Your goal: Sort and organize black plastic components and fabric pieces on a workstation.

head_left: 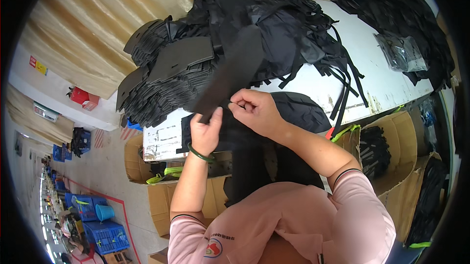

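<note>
My left hand point(205, 129), with a green bangle point(200, 156) at its wrist, grips the lower end of a long black panel point(235, 65). The panel is flat, tilted up and away, and smeared by motion. Right beside it, my right hand point(257, 112) has its fingers pinched together near the panel's edge; what they hold, if anything, I cannot make out. Beneath my hands, dark fabric point(298, 109) lies along the table's front edge. Just beyond my left hand rise stacks of dark grey, slotted flat panels point(171, 75).
A heap of black fabric pieces with straps point(279, 38) covers the middle of the white table point(360, 85). More black fabric point(391, 7) and a clear plastic bag point(401, 52) lie at the right. Cardboard boxes point(401, 136) stand below the front edge. Curtains point(98, 24) hang behind.
</note>
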The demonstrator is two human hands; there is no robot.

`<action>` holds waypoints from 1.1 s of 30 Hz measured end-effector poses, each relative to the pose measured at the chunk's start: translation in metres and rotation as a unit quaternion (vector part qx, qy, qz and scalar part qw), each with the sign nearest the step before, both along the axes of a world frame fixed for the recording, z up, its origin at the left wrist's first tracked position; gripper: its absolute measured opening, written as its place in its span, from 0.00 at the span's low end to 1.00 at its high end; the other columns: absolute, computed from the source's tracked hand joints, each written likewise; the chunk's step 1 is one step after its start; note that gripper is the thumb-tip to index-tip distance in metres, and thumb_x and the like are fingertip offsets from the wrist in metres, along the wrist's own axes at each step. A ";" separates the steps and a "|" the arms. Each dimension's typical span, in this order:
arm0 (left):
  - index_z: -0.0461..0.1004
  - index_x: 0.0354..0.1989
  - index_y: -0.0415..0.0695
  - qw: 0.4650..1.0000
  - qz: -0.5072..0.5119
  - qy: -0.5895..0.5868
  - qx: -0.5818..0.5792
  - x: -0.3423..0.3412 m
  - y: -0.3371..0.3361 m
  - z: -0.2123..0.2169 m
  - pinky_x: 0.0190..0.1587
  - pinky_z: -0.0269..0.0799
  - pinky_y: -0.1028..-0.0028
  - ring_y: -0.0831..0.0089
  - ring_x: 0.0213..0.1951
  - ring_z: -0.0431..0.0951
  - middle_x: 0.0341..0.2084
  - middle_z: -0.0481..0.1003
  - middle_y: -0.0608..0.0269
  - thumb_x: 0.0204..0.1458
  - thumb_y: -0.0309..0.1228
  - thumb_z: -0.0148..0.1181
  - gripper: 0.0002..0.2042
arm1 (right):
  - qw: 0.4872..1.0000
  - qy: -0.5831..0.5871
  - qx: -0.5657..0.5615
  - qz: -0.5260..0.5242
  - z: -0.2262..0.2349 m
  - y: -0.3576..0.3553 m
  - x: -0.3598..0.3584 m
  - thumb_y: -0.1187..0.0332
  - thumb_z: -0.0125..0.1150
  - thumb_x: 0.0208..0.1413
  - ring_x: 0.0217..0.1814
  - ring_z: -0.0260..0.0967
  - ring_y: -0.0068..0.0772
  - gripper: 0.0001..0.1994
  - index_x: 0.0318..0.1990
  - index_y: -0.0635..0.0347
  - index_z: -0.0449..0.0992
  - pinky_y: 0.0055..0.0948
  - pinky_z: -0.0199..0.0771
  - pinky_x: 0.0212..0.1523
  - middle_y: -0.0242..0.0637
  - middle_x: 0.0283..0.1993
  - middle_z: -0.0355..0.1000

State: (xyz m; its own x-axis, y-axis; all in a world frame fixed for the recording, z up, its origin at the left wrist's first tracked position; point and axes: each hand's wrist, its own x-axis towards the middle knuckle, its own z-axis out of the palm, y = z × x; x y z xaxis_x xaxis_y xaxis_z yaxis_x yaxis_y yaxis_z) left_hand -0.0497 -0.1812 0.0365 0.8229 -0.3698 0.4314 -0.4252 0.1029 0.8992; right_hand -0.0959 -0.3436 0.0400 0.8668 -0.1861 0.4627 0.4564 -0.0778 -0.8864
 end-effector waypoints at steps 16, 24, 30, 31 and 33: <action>0.64 0.61 0.38 0.955 -0.141 -0.201 0.169 0.011 0.025 0.043 0.60 0.64 0.62 0.60 0.62 0.65 0.59 0.67 0.52 0.33 0.44 0.74 0.44 | 0.963 0.177 0.135 0.155 0.026 -0.072 -0.045 0.69 0.61 0.55 0.44 0.69 0.20 0.24 0.58 0.64 0.64 0.21 0.72 0.41 0.32 0.47 0.72; 0.71 0.52 0.36 0.955 0.198 0.095 -0.199 0.036 0.110 -0.004 0.46 0.76 0.72 0.72 0.41 0.78 0.43 0.77 0.52 0.56 0.23 0.57 0.14 | 0.921 0.384 0.054 0.025 -0.109 -0.149 -0.044 0.72 0.66 0.50 0.38 0.72 0.20 0.20 0.50 0.65 0.68 0.19 0.70 0.32 0.34 0.39 0.75; 0.74 0.49 0.39 0.914 0.361 0.164 -0.085 0.052 0.216 -0.100 0.40 0.75 0.79 0.74 0.40 0.78 0.41 0.78 0.58 0.53 0.23 0.61 0.14 | 0.914 0.401 0.050 -0.041 -0.162 -0.179 -0.072 0.78 0.67 0.48 0.37 0.74 0.26 0.19 0.47 0.67 0.67 0.24 0.75 0.39 0.38 0.37 0.75; 0.74 0.49 0.39 0.911 0.367 0.183 -0.045 0.054 0.225 -0.113 0.43 0.75 0.77 0.73 0.41 0.78 0.42 0.78 0.57 0.52 0.23 0.62 0.14 | 0.916 0.396 0.039 -0.037 -0.165 -0.180 -0.072 0.79 0.67 0.48 0.38 0.74 0.26 0.20 0.48 0.68 0.67 0.24 0.75 0.40 0.38 0.38 0.75; 0.75 0.47 0.39 0.903 0.411 0.056 0.117 0.055 0.242 -0.140 0.49 0.71 0.73 0.69 0.43 0.75 0.42 0.76 0.58 0.51 0.25 0.65 0.15 | 0.920 0.390 0.026 -0.023 -0.163 -0.175 -0.069 0.79 0.68 0.48 0.38 0.74 0.27 0.21 0.48 0.68 0.67 0.25 0.75 0.41 0.39 0.38 0.75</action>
